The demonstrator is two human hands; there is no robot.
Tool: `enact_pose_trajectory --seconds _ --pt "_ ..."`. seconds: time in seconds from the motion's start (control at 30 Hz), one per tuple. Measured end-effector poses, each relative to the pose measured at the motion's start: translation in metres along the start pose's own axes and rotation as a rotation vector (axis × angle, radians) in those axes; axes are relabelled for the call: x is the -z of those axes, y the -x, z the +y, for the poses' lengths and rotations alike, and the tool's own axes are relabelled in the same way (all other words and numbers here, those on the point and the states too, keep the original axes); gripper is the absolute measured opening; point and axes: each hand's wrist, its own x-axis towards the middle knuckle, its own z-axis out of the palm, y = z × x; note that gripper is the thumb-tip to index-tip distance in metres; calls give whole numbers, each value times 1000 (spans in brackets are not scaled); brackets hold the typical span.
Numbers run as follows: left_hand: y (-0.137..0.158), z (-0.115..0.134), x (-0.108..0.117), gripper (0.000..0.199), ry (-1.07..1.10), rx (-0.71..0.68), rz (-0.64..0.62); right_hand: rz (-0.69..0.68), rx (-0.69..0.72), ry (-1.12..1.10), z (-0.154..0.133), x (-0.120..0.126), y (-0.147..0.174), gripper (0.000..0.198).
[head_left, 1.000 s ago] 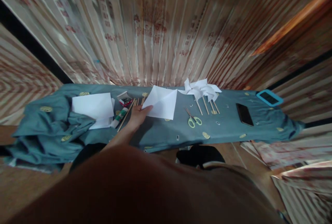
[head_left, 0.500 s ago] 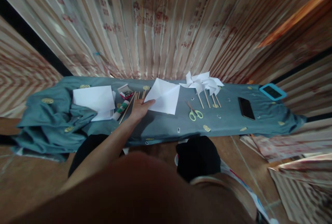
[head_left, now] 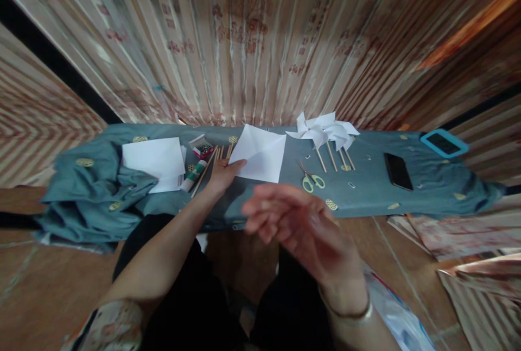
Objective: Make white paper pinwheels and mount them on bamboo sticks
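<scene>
My left hand (head_left: 224, 173) pinches the left edge of a creased white paper square (head_left: 262, 153), thumb on top, over the cloth-covered surface. Raised close to the camera, my right hand (head_left: 299, 223) is slightly blurred, its fingers loosely curled and apart, holding nothing visible. Beyond it lie scissors (head_left: 311, 180) with light green handles. Several white paper pinwheels (head_left: 323, 131) on wooden sticks rest at the back right. Beside my left hand are wooden sticks (head_left: 204, 171), a green-and-white glue stick (head_left: 194, 176) and a small open box of pins (head_left: 202, 147).
A stack of white paper (head_left: 154, 158) lies at left, partly under bunched blue-green cloth (head_left: 93, 177). To the right are a black phone (head_left: 398, 171) and a blue-framed device (head_left: 444, 143). A patterned curtain (head_left: 252, 42) hangs behind.
My right hand has come into view in front of the lap; earlier a blurred arm filled the lower view. My left hand still holds the paper. The view has shifted slightly.
</scene>
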Motion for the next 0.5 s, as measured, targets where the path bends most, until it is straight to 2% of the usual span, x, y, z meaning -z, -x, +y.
enact_pose_trajectory --seconds 0.07,0.13,0.17,0.23,0.3,0.4,0.5 --pt "0 1 0 35 20 -17 13 220 -4 256 22 36 -20 43" --pt "-1 1 0 39 43 -26 29 472 -28 764 52 79 -37 35" --pt "-2 0 0 41 53 -26 35 524 -82 1045 68 98 -43 33" --pt "-4 -2 0 42 67 -25 39 536 -138 1166 95 127 -50 30" --pt "-4 -2 0 42 72 -20 29 424 -194 1416 113 139 -51 31" --pt "-2 1 0 44 77 -10 -2 385 -216 1528 122 138 -49 33" --pt "1 5 2 47 83 18 -16 375 -300 1602 117 135 -49 31"
